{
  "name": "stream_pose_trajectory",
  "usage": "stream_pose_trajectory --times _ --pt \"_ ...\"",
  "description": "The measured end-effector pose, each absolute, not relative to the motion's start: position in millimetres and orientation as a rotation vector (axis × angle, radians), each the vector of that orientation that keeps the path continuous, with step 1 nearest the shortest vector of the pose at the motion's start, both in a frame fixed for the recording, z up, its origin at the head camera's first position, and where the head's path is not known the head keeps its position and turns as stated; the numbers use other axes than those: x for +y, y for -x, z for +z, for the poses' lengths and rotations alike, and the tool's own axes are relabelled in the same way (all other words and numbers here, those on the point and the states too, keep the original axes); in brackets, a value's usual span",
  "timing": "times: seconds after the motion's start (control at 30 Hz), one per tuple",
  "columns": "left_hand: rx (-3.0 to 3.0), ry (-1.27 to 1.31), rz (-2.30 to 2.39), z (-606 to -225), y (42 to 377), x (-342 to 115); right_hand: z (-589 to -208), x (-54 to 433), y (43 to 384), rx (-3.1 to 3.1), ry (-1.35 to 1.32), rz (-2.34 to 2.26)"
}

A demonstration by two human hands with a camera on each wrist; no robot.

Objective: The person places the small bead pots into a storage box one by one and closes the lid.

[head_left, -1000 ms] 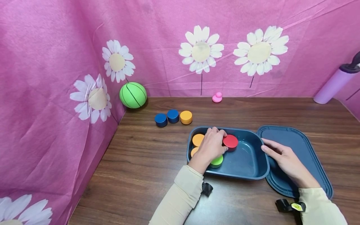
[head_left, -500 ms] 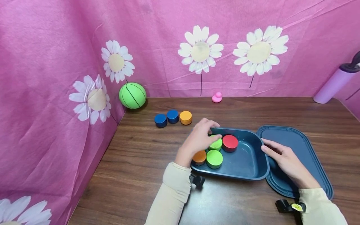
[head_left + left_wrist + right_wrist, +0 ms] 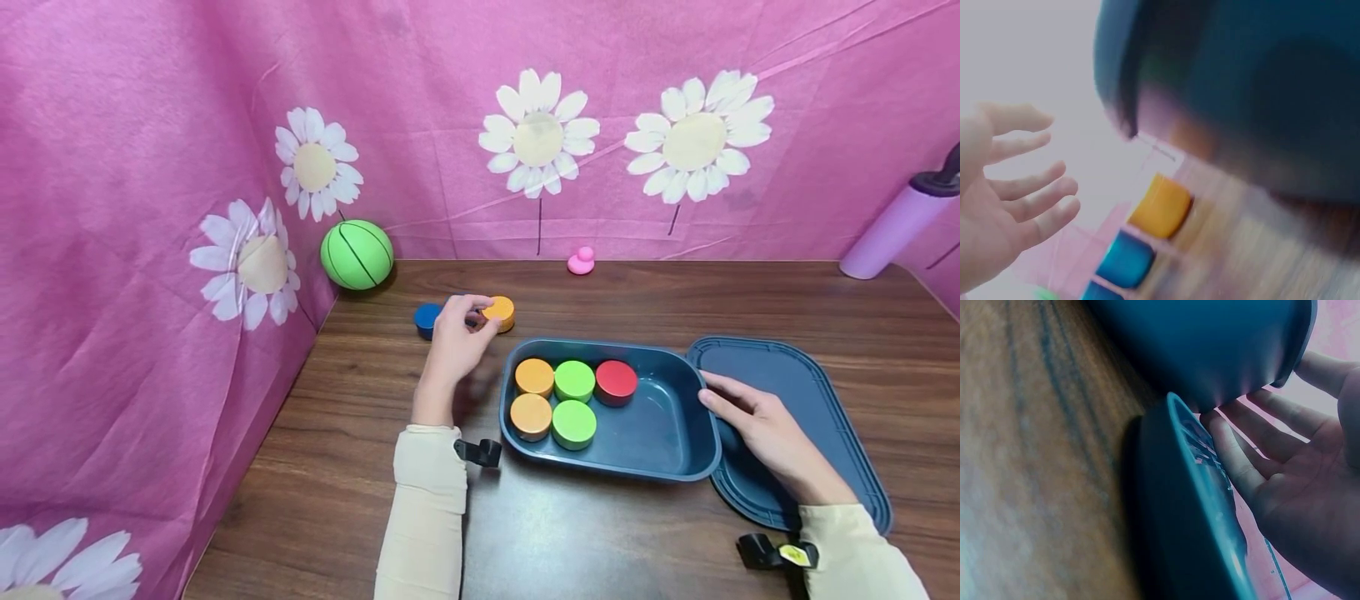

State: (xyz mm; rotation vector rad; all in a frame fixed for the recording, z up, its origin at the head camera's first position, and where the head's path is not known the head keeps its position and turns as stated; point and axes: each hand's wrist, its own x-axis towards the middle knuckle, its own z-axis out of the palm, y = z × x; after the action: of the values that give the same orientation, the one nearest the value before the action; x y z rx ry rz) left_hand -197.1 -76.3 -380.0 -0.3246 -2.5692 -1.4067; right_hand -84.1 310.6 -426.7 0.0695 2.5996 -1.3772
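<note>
My left hand (image 3: 453, 337) is at the yellow disc (image 3: 498, 312), thumb and forefinger apart near its left side. In the left wrist view its fingers are spread and relaxed, holding nothing. It covers most of one blue disc; another blue disc (image 3: 426, 319) shows to its left. My right hand (image 3: 765, 429) holds the right end of the dark blue plastic container (image 3: 637, 446), thumb at the rim and fingers against the outer wall. Inside the container sit two orange discs (image 3: 531, 417), two green discs (image 3: 574, 425) and a red disc (image 3: 616, 382).
The container's lid (image 3: 795, 400) lies to its right, partly beneath my right forearm. A green ball (image 3: 357, 254) rests in the back left corner. Along the back are a pink toy duck (image 3: 581, 262) and a purple cylinder (image 3: 888, 237) with a black top, before a pink flowered cloth (image 3: 420, 125).
My left hand has left the container and moved left and back to the yellow disc, uncovering the orange and green discs inside. The right hand has stayed at the container's end.
</note>
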Motion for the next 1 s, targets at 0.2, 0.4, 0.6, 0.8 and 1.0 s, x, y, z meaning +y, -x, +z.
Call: stream_pose_trajectory --times 0.2,0.4,0.6,0.8,1.0 --pt "-2.439 0.116 -1.336 -394 205 -94 -427 310 84 2.612 -0.069 -1.369" --pt "-2.307 -0.211 -1.327 -406 211 -109 -428 311 84 2.608 -0.065 -1.373" --pt "-2.366 -0.456 -1.37 -420 216 -119 -429 313 83 2.64 -0.063 -1.333" --pt "-2.451 -0.509 -1.415 -429 218 -119 -430 314 83 2.668 -0.057 -1.298" --pt "-2.428 -0.521 -1.441 -435 220 -121 -427 311 83 2.616 -0.055 -1.365"
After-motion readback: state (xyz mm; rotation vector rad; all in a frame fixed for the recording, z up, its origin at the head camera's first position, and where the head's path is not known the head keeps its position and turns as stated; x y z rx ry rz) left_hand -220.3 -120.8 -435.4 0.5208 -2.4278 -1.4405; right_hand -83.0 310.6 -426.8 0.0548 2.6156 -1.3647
